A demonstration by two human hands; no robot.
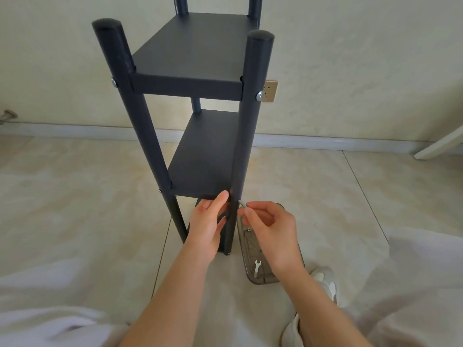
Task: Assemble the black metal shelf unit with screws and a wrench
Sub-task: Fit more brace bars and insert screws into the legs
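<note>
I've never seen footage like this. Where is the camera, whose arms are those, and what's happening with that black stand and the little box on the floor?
There is no machine here. These are a person's own two hands, filmed by one wide-angle camera worn on the head, looking down. The black metal shelf unit stands upright on the tiled floor. The left hand holds the lower shelf at its front edge, next to the front right post. The right hand pinches a small screw, its tip at that post. Beside the post, a grey plastic tray lies on the floor with a small wrench in it.
</note>
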